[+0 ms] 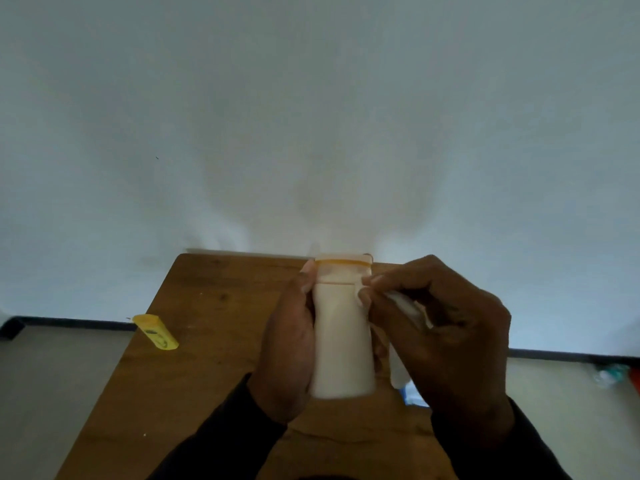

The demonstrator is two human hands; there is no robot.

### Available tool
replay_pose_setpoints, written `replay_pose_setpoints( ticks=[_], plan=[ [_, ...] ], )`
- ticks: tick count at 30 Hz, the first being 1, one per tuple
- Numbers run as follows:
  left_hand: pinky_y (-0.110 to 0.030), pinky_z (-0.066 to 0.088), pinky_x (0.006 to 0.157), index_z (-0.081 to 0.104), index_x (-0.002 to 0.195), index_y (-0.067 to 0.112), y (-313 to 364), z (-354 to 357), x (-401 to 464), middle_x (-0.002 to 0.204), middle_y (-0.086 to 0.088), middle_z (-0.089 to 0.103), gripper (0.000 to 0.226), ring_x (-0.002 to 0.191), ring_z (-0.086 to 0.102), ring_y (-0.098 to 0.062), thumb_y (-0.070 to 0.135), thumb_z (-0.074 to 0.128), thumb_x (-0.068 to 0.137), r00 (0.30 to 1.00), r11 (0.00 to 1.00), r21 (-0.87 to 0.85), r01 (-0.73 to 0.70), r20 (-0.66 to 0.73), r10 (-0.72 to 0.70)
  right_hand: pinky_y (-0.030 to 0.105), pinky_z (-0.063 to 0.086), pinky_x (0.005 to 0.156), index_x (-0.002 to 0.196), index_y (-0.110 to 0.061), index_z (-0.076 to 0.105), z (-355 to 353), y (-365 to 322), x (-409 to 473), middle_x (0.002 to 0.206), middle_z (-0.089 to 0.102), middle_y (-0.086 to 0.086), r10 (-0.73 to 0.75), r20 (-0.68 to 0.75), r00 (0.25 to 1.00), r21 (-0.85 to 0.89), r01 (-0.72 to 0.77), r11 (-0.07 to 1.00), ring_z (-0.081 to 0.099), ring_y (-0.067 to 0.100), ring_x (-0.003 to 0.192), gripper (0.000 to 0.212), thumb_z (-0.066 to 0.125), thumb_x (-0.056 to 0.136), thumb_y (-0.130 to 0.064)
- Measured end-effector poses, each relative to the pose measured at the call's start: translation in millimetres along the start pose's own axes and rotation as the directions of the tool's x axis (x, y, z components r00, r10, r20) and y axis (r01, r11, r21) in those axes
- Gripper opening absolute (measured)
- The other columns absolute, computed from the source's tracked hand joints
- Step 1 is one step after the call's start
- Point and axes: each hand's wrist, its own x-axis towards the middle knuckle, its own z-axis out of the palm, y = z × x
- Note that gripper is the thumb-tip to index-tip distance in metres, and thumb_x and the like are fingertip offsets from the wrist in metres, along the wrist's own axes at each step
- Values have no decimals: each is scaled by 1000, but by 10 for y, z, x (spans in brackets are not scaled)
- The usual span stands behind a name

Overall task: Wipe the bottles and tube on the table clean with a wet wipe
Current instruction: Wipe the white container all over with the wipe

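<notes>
Tube (341, 341), white with an orange band near its far end, is held up over the middle of the wooden table (207, 341), clear of the surface. Left hand (289, 344) grips it along the left side, fingers curled round the body, thumb tip near the orange band. Right hand (440, 327) is at the tube's right edge with fingers curled, pinching a folded white wet wipe (405, 306); fingertips touch the tube near the cap line. Wipe mostly hidden in the palm, only a strip shows.

Yellow bottle (156, 332) lies on its side at the table's left edge, well apart from the hands. Another pale item sits behind the right hand, near a blue-white packet (412, 396) low on the right; too hidden to name.

Handling guess: tube looks light, soft-walled plastic, likely to dent if squeezed hard and a bit slick once wet. Best hold is the lower body or crimped near end, leaving the cap end free for the wipe. Cap seam and band are where dirt would catch. Risk: a wet surface lets it rotate or slip in the left-hand grip, and pressing mid-body could force product out if the cap is loose. Firm but not crushing grip, turn it to reach the back.
</notes>
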Motion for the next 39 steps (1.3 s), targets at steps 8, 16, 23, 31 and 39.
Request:
replay_pose_setpoints(
  ticks=[8,16,23,31,39],
  plan=[
    [-35,52,63,66,120,10,82,-109,-53,83,-17,62,70,64,59,-29,60,24,95,989,994,-107,31,148,-15,12,53,61,82,-7,71,136,-120,17,72,70,-13,77,-69,995,33,-75,997,69,2,69,12,80,79,0],
    [-34,54,60,72,96,10,126,-219,-84,79,-16,64,73,61,62,-29,63,23,94,956,968,-195,158,276,-100,14,54,62,85,-6,73,227,-166,87,71,72,-10,106,-92,990,54,-102,993,70,5,68,10,80,81,0],
    [-35,52,62,72,98,12,144,-262,-76,79,-16,63,70,62,62,-29,63,24,93,951,965,-214,149,300,-80,36,58,59,85,-6,72,248,-178,36,76,71,1,56,30,998,66,-58,996,70,14,63,10,81,83,-5],
    [-35,51,63,72,109,16,218,-298,-87,79,-11,63,62,64,60,-27,58,32,90,982,982,-184,36,188,-1,17,55,67,83,-4,72,279,-207,86,81,72,2,-43,133,990,-16,45,999,69,7,70,11,82,80,0],
    [-37,52,67,68,116,10,241,-347,-88,96,-23,62,64,73,61,-33,56,31,92,997,992,-121,20,81,-10,32,57,67,82,-7,73,335,-215,120,83,72,1,-65,150,986,24,62,998,71,14,75,11,82,81,-1]
  ],
)
